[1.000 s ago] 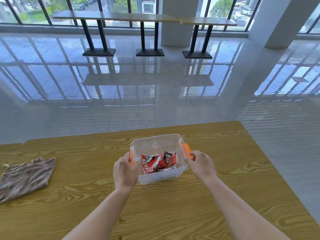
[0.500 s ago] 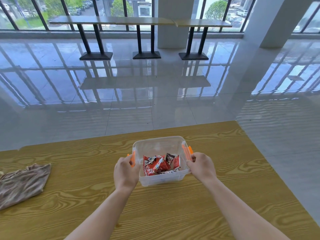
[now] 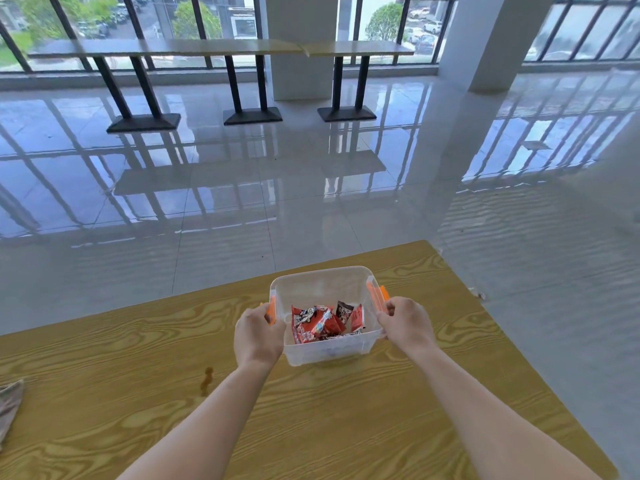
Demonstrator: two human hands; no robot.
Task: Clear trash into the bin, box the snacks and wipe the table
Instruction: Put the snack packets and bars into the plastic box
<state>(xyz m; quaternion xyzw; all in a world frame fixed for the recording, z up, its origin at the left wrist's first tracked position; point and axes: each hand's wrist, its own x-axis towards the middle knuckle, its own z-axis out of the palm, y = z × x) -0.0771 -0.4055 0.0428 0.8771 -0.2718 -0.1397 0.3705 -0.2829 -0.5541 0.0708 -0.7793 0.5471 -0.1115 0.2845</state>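
Note:
A clear plastic box [image 3: 322, 282] with orange side latches stands on the wooden table [image 3: 346, 427], toward its far right part. Several red snack packets [image 3: 323, 322] lie inside it, and it has no lid on. My left hand [image 3: 258, 336] grips the box's left side at the orange latch. My right hand [image 3: 407, 322] grips the right side at the other latch. A brownish cloth [image 3: 8, 403] lies at the table's left edge, mostly cut off by the frame. A small brown stain [image 3: 207, 377] marks the tabletop just left of my left forearm.
The table's far edge and right corner [image 3: 431, 245] lie close behind the box, with glossy tiled floor beyond. Long tables on black pedestal legs [image 3: 252, 81] stand by the windows far off, and a white pillar [image 3: 491, 39] stands to the right.
The box, held in both hands, has shifted toward the table's right side. The view has swung right, so the cloth is nearly out of frame and the stain now shows.

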